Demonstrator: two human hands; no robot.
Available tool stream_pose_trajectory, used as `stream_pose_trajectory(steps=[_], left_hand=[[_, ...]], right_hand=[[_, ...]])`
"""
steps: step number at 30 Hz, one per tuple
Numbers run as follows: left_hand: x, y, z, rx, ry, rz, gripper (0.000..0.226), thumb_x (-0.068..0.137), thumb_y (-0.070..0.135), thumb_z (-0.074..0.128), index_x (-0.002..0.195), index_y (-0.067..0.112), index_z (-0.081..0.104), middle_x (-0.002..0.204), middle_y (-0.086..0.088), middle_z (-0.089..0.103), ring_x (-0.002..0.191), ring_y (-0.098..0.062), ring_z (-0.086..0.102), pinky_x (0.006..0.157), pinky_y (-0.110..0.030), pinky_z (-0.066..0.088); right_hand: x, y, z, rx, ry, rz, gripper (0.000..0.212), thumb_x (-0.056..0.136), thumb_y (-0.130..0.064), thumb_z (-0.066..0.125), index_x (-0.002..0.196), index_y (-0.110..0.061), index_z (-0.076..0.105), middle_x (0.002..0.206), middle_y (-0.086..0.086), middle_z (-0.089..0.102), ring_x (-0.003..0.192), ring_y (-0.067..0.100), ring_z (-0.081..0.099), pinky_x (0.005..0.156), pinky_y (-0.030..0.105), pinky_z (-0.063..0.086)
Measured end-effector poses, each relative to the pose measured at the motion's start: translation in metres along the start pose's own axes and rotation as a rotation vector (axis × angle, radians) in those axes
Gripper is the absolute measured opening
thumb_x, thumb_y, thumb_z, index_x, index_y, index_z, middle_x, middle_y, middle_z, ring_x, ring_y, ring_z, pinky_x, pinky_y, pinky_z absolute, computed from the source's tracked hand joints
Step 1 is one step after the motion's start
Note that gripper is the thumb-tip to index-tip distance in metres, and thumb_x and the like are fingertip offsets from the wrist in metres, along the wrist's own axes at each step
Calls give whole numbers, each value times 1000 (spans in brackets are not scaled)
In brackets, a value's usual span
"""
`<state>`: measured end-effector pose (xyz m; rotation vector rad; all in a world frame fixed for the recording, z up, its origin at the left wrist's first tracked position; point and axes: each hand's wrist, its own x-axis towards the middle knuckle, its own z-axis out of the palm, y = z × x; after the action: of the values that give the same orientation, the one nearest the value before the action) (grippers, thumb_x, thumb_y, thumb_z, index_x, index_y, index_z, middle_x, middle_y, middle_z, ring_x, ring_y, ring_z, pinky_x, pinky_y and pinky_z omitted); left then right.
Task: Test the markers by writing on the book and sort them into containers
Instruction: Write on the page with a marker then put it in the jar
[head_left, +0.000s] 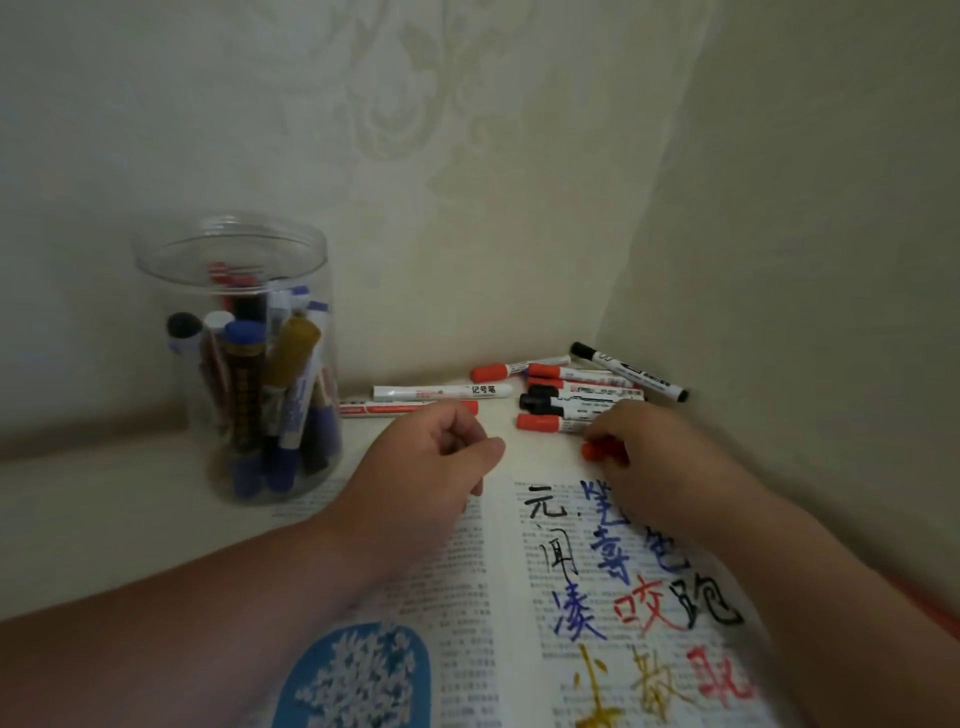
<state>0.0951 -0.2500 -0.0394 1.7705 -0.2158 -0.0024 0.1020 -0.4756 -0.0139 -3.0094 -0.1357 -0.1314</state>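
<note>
An open book (498, 597) lies in front of me, its right page covered with large characters in black, blue, red and gold ink. My right hand (660, 467) grips a red-capped marker (597, 451) at the top of that page. My left hand (421, 467) hovers over the left page with fingers loosely curled and holds nothing. A heap of loose markers (576, 395) with red and black caps lies beyond the book by the wall corner. Two more markers (441, 392) lie to its left.
A clear plastic jar (244, 364) stands at the left, holding several upright markers with blue, black, white and gold caps. Walls close in behind and on the right. A blue patterned shape (358, 675) shows on the book's lower left page.
</note>
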Motion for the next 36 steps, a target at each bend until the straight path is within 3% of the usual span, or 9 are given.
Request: stream_pose_trajectory(steps=[4, 9, 11, 16, 20, 22, 25, 29, 36], left_hand=[[0, 0, -1, 20, -2, 12, 17, 91, 24, 69, 76, 19, 63, 58, 3, 63, 49, -7, 52, 58, -31, 44], [-3, -5, 1, 5, -15, 105, 11, 88, 29, 74, 83, 27, 65, 66, 9, 61, 58, -10, 53, 60, -33, 45], [-7, -4, 1, -78, -53, 146, 14, 87, 41, 73, 94, 33, 64, 77, 9, 62, 64, -13, 54, 60, -30, 47], [-17, 7, 0, -136, -210, 212, 17, 82, 49, 65, 93, 35, 65, 75, 4, 68, 61, -6, 59, 59, -23, 48], [-14, 8, -1, -154, -175, 204, 4, 90, 24, 69, 88, 20, 70, 71, -2, 72, 57, -13, 60, 56, -27, 50], [-13, 9, 0, -144, -152, 206, 5, 90, 14, 70, 89, 19, 70, 76, -1, 74, 62, -13, 63, 60, -26, 53], [-11, 6, -1, -120, -71, 221, 22, 88, 5, 71, 83, 26, 68, 78, -2, 72, 69, -14, 66, 68, -33, 56], [-14, 3, -1, -3, -93, 246, 21, 80, 23, 74, 91, 36, 62, 90, 1, 70, 82, -24, 65, 79, -49, 56], [-23, 9, 3, 412, -169, 411, 24, 100, 41, 49, 124, 43, 52, 97, 18, 62, 95, -2, 59, 76, -16, 44]], right_hand=[[1, 6, 4, -9, 53, -82, 22, 93, -22, 56, 109, -30, 68, 110, -8, 60, 106, 16, 56, 88, 35, 51], [-13, -5, -9, 29, 498, -357, 30, 99, -33, 52, 123, -26, 69, 97, -4, 64, 88, 24, 55, 75, 38, 47], [-20, -15, -15, 25, 539, -466, 36, 101, -40, 48, 131, -29, 65, 96, -8, 68, 83, 23, 54, 75, 41, 45], [-33, -36, -11, 181, 178, -628, 43, 102, -45, 48, 145, -44, 44, 100, -17, 71, 84, 9, 66, 71, 38, 54], [-37, -29, -19, 347, 112, -411, 73, 87, -57, 63, 143, -67, 17, 76, -17, 61, 67, 4, 58, 62, 24, 48], [-40, -20, -27, 403, 76, -327, 77, 85, -42, 74, 142, -61, 26, 79, -13, 63, 66, 9, 60, 60, 27, 49], [-44, -7, -37, 454, 14, -238, 42, 80, -40, 80, 117, -46, 63, 82, -14, 69, 64, 9, 65, 59, 31, 53], [-41, 1, -34, 1083, 75, -162, 22, 69, -34, 82, 83, -18, 75, 57, 9, 62, 44, 23, 48, 45, 28, 40], [-38, -25, -16, 1427, 69, -213, 13, 70, -24, 78, 79, -16, 74, 55, 10, 56, 44, 21, 47, 43, 25, 40]])
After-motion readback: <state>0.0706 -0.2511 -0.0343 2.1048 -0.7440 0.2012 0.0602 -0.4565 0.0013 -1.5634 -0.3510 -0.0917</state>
